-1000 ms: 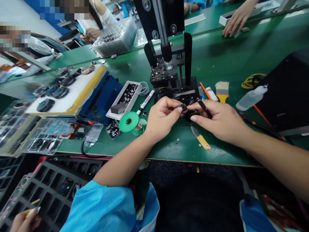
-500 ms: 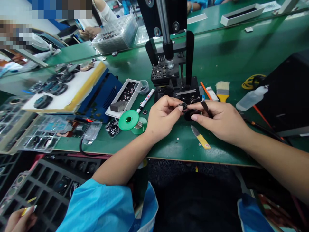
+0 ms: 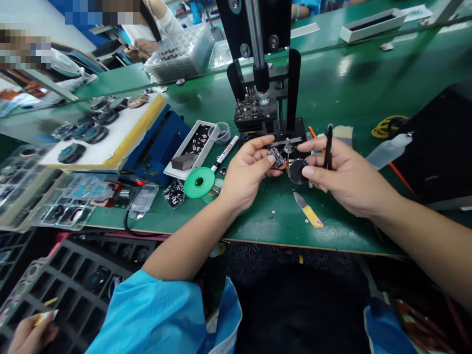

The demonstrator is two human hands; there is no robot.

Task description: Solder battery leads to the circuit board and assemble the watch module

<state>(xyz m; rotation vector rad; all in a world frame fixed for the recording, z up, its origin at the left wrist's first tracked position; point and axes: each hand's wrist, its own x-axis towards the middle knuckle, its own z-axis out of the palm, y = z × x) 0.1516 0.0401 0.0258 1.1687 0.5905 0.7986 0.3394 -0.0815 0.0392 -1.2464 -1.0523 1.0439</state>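
My left hand pinches a small circuit board between thumb and fingers. In my right hand, thumb and fingers grip a round black disc, perhaps a watch screen. A slim black tool, which looks like tweezers, stands up among the right fingers. Board and disc are side by side, and a thin orange strip shows between them; whether it joins them I cannot tell. Below them on the green bench lies a small knife with a yellow handle. The black press stands just behind my hands.
Left of my hands are a green solder spool, a paint marker and a white box of small parts. To the right lie a brush and a clear bottle. Another person's hand is at lower left.
My right hand has turned and lifted slightly, so the disc now faces me and the black tool points upward. The board in my left hand has tilted, showing its flat side.
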